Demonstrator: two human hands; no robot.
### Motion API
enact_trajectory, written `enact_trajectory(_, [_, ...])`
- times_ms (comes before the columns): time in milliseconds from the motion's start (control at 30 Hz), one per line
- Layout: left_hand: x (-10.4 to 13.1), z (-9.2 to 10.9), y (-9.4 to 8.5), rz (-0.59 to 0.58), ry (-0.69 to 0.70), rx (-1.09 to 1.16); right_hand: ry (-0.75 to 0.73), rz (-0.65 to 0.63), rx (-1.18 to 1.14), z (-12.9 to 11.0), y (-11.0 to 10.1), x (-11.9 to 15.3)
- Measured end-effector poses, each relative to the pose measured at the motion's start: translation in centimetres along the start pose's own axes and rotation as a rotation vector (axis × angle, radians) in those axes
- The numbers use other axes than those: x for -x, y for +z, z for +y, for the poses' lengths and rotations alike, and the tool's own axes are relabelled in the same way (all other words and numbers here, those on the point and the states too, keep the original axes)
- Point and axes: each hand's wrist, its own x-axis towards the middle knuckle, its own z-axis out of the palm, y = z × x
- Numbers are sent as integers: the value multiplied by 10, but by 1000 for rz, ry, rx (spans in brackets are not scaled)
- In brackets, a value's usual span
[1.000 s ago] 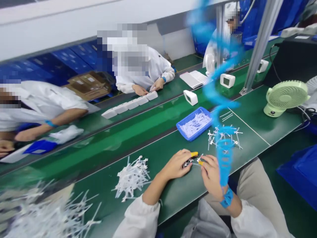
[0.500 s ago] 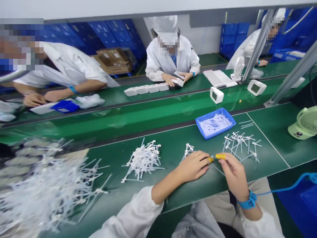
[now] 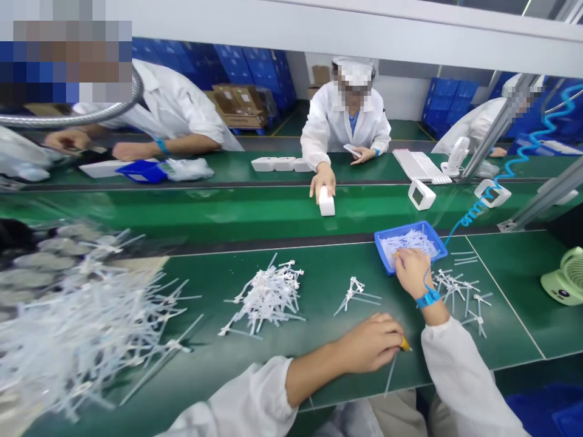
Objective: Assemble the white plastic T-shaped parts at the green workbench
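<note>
Left of the blue tray (image 3: 385,261), fitted strips (image 3: 268,294) lie heaped; inside, loose strips (image 3: 418,239) appear unfitted. Left hand (image 3: 373,343) pinches one strip (image 3: 390,375); right hand (image 3: 413,273): grip indeterminable.

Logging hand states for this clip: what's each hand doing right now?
Left hand: closed, pinching a thin strip.
Right hand: in the blue tray, grip unclear.

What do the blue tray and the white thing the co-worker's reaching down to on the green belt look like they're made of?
Tray: probably molded plastic, evenly blue, with a smooth raised rim. White thing: likely hard plastic, plain white, with smooth rounded edges.
</note>
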Motion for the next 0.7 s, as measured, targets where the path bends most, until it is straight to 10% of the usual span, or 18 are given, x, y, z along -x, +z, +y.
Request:
enact_trajectory(400, [2, -1, -4, 15, -59, 120, 0, 150, -211, 3, -7, 3])
enact_trajectory(700, [0, 3, -5, 71, -104, 46, 1, 180, -445, -17, -68, 34])
